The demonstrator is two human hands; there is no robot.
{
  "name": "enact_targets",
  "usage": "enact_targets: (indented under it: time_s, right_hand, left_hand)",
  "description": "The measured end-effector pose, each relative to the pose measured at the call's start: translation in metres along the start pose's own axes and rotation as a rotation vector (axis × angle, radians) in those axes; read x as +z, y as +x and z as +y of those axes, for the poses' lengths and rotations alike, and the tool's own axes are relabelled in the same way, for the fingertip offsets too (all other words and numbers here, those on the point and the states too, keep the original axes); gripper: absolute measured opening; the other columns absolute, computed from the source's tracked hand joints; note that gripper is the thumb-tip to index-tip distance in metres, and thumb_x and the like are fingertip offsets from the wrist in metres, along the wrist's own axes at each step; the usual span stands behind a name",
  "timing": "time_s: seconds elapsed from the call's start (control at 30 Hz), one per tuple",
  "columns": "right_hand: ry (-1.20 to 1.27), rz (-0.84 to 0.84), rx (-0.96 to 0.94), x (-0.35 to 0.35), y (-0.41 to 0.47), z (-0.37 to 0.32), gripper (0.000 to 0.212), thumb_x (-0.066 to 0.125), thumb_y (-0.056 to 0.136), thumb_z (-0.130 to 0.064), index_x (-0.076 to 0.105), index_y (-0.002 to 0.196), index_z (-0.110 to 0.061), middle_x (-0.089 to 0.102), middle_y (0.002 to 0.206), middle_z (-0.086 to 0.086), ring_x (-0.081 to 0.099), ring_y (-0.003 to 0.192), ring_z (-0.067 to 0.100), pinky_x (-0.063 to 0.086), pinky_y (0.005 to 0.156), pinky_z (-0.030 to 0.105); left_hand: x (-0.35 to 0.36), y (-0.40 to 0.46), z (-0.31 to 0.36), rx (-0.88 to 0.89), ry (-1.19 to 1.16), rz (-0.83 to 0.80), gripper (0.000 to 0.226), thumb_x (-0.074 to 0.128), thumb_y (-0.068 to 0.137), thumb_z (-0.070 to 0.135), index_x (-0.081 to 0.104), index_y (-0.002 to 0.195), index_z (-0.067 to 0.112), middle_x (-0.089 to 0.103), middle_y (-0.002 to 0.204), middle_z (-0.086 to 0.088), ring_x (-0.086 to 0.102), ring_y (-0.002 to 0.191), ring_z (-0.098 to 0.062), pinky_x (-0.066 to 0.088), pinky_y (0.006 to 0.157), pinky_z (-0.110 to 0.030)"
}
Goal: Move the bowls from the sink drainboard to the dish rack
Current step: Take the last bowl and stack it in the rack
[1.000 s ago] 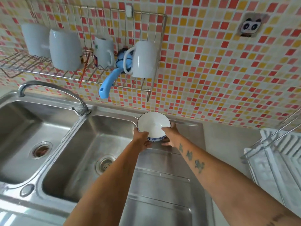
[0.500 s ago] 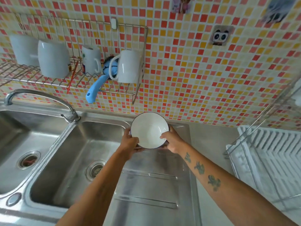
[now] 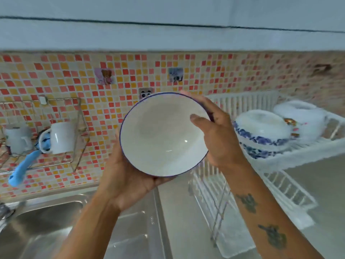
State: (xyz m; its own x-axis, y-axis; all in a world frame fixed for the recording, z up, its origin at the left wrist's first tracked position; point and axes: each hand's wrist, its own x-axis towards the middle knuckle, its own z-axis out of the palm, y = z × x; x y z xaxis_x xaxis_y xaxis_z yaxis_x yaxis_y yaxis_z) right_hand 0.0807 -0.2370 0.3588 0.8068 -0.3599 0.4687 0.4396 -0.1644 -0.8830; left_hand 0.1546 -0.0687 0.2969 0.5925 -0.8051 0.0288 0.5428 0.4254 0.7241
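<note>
Three bowls [image 3: 164, 134], two mugs [image 3: 59, 138], one dish rack [image 3: 308, 154].

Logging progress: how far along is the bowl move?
Done: inverted bowls already sit in the dish rack. In hand: the white bowl, held by left hand and right hand, not yet racked. Left: racking it; visible drainboard shows no more bowls.

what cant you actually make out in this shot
All in the head view:
- Outside of the bowl: hidden, its inside faces the camera.
- Left hand fingers: hidden behind the bowl.
- Bowls in the dish rack: motion-blurred, count and patterns unclear.
- Sink: cut off by the left edge.
- Wall stickers: too blurred to read.
</note>
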Motion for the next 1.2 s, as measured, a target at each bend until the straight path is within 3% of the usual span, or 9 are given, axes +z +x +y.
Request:
enact_targets:
  time_s: [0.07,0.17,0.27,0.37,0.47,0.6,0.77,0.9,1.2]
  right_hand:
    - [-0.028,0.030,-0.090,-0.035,-0.011,-0.028,0.073,0.044,0.091,0.010,0.071,0.077,-0.056,0.071,0.090,-0.030,0.065,0.090,-0.005,0.055,0.083,0.021]
    - [-0.028,0.070,-0.168,-0.090,-0.016,-0.053,0.063,0.044,0.092,0.010,0.073,0.081,-0.045,0.073,0.085,-0.022,0.068,0.083,0.000,0.057,0.076,0.024]
    - [-0.058,0.118,-0.164,-0.138,-0.013,-0.065,0.046,0.045,0.094,0.006,0.064,0.098,-0.036,0.072,0.086,-0.017,0.068,0.085,0.006,0.056,0.082,0.030]
    - [-0.072,0.017,-0.112,-0.180,-0.008,-0.078,0.023,0.048,0.096,-0.019,0.063,0.113,-0.025,0.071,0.101,-0.009,0.066,0.093,0.009,0.055,0.087,0.033]
    - [-0.067,-0.074,0.070,-0.223,-0.001,-0.089,0.056,0.039,0.087,-0.056,0.063,0.125,-0.023,0.067,0.112,-0.004,0.062,0.098,0.014,0.047,0.091,0.036]
    - [-0.118,-0.138,0.177,-0.246,0.013,-0.083,0.074,0.028,0.088,-0.070,0.052,0.139,-0.023,0.061,0.131,0.002,0.055,0.119,0.020,0.040,0.101,0.037]
    - [-0.141,-0.085,0.262,-0.245,0.039,-0.059,0.079,0.037,0.086,-0.071,0.045,0.142,-0.016,0.057,0.136,0.011,0.056,0.122,0.027,0.039,0.110,0.045]
    - [-0.204,0.037,0.274,-0.236,0.052,-0.029,0.080,0.063,0.069,-0.072,0.053,0.129,-0.021,0.063,0.126,0.006,0.064,0.107,0.026,0.052,0.096,0.047]
    - [-0.151,0.160,0.233,-0.239,0.059,0.027,0.051,0.067,0.076,-0.046,0.061,0.119,-0.018,0.062,0.122,0.002,0.062,0.106,0.020,0.052,0.094,0.043]
  left_hand:
    - [0.032,0.016,-0.011,-0.089,-0.069,-0.215,0.073,0.022,0.095,0.069,0.057,0.137,0.020,0.052,0.145,-0.016,0.047,0.133,-0.045,0.041,0.104,-0.063]
    - [0.075,0.042,-0.030,-0.188,-0.118,-0.470,0.088,0.021,0.088,0.076,0.040,0.148,0.014,0.034,0.155,-0.019,0.022,0.144,-0.044,0.016,0.119,-0.061]
    - [0.115,0.067,-0.048,-0.159,-0.055,-0.553,0.077,0.051,0.081,0.067,0.054,0.139,0.017,0.050,0.145,-0.017,0.046,0.133,-0.043,0.032,0.111,-0.063]
    - [0.156,0.082,-0.050,0.030,0.185,-0.320,0.063,0.057,0.067,0.065,0.074,0.112,0.025,0.070,0.122,-0.011,0.068,0.107,-0.036,0.049,0.091,-0.061]
    - [0.176,0.097,-0.050,0.247,0.457,-0.158,0.072,0.076,0.048,0.069,0.074,0.109,0.031,0.073,0.114,-0.002,0.072,0.096,-0.022,0.060,0.083,-0.045]
    - [0.195,0.115,-0.061,0.509,0.800,0.032,0.082,0.081,0.052,0.063,0.066,0.120,0.019,0.076,0.109,0.000,0.074,0.092,-0.012,0.054,0.076,-0.029]
    - [0.197,0.142,-0.085,0.761,1.154,0.284,0.090,0.088,0.048,0.058,0.055,0.125,0.025,0.068,0.115,0.006,0.070,0.100,-0.012,0.062,0.078,-0.035]
    - [0.187,0.168,-0.097,0.708,1.317,0.395,0.101,0.084,0.037,0.074,0.051,0.124,0.034,0.059,0.123,0.003,0.059,0.116,-0.022,0.059,0.086,-0.047]
    - [0.185,0.180,-0.127,0.633,1.360,0.544,0.113,0.091,0.045,0.053,0.040,0.141,0.023,0.038,0.134,-0.005,0.041,0.127,-0.023,0.047,0.104,-0.043]
